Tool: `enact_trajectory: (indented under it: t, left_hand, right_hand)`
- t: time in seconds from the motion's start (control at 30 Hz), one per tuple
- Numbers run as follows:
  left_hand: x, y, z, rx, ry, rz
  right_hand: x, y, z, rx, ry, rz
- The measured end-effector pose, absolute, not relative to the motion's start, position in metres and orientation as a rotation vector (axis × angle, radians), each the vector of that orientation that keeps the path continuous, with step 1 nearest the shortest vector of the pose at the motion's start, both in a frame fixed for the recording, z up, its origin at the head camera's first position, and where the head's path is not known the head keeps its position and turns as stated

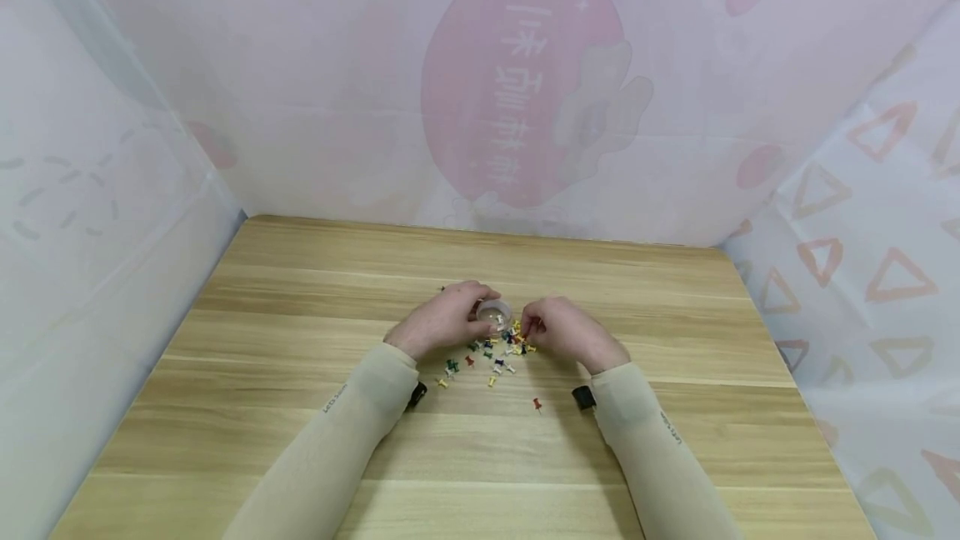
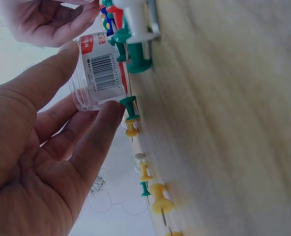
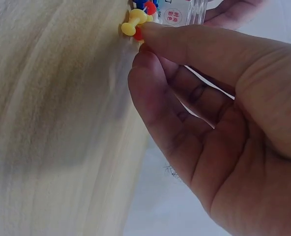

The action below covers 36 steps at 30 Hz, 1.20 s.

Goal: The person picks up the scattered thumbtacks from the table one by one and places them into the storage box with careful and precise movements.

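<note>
A small clear plastic jar (image 1: 494, 315) with a printed barcode label stands upright on the table, a few push pins showing inside. My left hand (image 1: 446, 317) grips it from the left, thumb and fingers around its side. In the left wrist view the label (image 2: 105, 69) faces the palm. Just right of the jar, my right hand (image 1: 568, 330) is down at a pile of push pins (image 1: 515, 340). Its thumb and forefinger pinch a red push pin (image 3: 138, 34), mostly hidden by the fingertips. A yellow push pin (image 3: 134, 22) lies right beside the thumb tip.
Loose push pins in several colours lie in front of the jar, among them a green one (image 1: 453, 366) and a yellow one (image 1: 491, 382). A red push pin (image 1: 537, 404) lies nearer me. The wooden table (image 1: 465, 457) meets printed curtains behind and at both sides.
</note>
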<state>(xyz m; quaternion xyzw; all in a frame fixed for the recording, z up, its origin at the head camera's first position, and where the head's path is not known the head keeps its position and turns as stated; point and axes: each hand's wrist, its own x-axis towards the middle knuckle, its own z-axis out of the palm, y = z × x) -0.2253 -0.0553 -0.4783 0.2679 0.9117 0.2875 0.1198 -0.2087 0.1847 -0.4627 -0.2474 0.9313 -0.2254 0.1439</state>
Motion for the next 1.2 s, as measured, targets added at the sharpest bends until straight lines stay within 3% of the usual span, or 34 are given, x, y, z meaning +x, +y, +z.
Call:
enact_trajectory:
  t: [1.2]
  left_hand:
    - [-0.2237, -0.0566, -0.478, 0.795, 2.663, 0.841]
  right_hand:
    - [-0.2074, 0.1828, -0.4633, -0.613, 2.787, -0.636]
